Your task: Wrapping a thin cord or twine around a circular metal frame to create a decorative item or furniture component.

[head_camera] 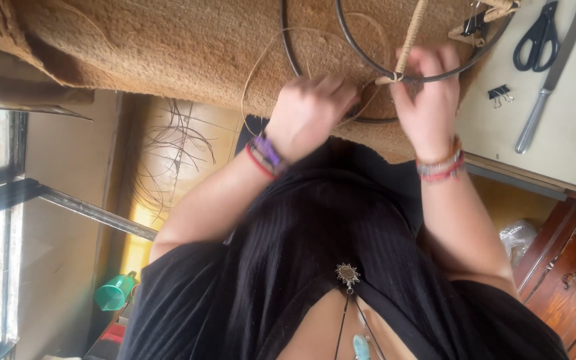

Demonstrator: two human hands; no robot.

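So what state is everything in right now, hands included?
Left hand: fisted, pulling the fibre strand.
Right hand: grip pinched on the metal hoop at the wrapping.
Metal hoop: mostly bare, with one wrapped crossbar.
Scissors: closed, lying on the table.
Loose binder clip: shut, lying on the table.
Clip on hoop: clamped on.

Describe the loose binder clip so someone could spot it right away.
Start at the pale tabletop on the right, beside the brown woven mat. The small black binder clip lies there below the black-handled scissors. Unlike the other clip, clamped on the wire hoop, it lies loose.
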